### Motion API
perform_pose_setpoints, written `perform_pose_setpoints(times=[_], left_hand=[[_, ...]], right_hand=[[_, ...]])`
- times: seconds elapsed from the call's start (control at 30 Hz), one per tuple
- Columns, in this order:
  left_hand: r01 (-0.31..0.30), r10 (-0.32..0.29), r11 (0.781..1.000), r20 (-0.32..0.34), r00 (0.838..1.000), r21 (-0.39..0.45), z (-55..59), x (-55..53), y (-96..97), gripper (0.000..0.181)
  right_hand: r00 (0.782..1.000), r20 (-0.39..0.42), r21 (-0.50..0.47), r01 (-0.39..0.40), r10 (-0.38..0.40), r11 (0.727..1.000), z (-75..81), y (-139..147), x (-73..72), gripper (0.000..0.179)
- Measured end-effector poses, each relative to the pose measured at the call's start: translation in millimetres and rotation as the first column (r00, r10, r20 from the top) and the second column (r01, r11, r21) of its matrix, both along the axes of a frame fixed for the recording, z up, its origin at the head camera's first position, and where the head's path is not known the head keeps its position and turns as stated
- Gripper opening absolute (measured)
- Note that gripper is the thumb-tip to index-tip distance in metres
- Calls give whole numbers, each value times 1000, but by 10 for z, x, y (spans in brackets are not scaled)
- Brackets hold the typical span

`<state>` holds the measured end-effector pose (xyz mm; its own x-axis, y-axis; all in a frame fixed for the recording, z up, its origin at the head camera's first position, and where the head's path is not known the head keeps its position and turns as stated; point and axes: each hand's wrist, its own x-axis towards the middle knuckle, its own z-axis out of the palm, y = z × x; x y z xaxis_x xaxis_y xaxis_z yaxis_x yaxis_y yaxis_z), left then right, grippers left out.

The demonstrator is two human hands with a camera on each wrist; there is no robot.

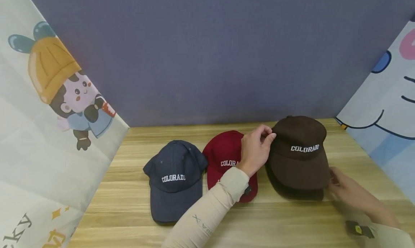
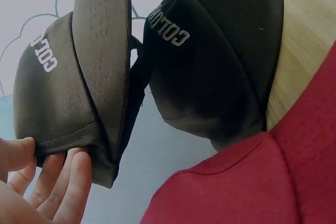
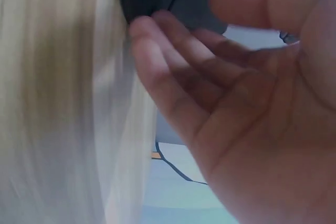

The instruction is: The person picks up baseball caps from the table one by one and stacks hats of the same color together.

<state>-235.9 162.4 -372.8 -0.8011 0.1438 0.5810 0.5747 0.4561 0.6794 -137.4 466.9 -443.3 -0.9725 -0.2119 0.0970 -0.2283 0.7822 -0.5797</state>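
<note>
A brown baseball cap [image 1: 298,168] with white COLORADO lettering is lifted above a second dark cap [image 1: 285,190], whose brim shows beneath it. My left hand [image 1: 256,147] pinches the brown cap's left edge, thumb on the outside and fingers under the rim in the left wrist view. That view shows the lower dark cap [image 2: 205,66] apart from the raised one, also lettered. My right hand [image 1: 351,194] is at the right of the two caps, blurred in the head view. In the right wrist view its fingers [image 3: 178,82] extend loosely by a dark cap, gripping nothing.
A red cap [image 1: 223,147] lies partly under my left forearm, and a navy cap [image 1: 176,183] lies to its left; both brims face me. The wood-grain table [image 1: 129,190] meets a grey-purple panel [image 1: 207,61] behind, with cartoon-printed sheets [image 1: 39,150] at the sides.
</note>
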Motion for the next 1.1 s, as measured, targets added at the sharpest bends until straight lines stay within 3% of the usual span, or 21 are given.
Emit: perform_pose_setpoints(times=[0.23,0.43,0.63,0.9,1.1], left_hand=[[30,-30,999,33,999,-11,-66,75,-40,9],[57,-54,997,66,996,-56,-142,156,-55,9],[79,-66,991,111,992,-112,-217,215,-68,10],[78,-54,986,165,985,-144,-291,237,-80,10],[38,1,978,188,982,-206,-288,239,-50,12]], right_hand=[[984,-103,-88,139,-148,986,0,-111,84,31],[946,-211,-226,199,-247,953,11,-290,159,41],[943,-265,-213,147,-202,966,40,-496,203,67],[918,-359,-160,120,-171,980,-17,-627,224,85],[935,-323,-122,109,-143,986,-40,-631,217,89]])
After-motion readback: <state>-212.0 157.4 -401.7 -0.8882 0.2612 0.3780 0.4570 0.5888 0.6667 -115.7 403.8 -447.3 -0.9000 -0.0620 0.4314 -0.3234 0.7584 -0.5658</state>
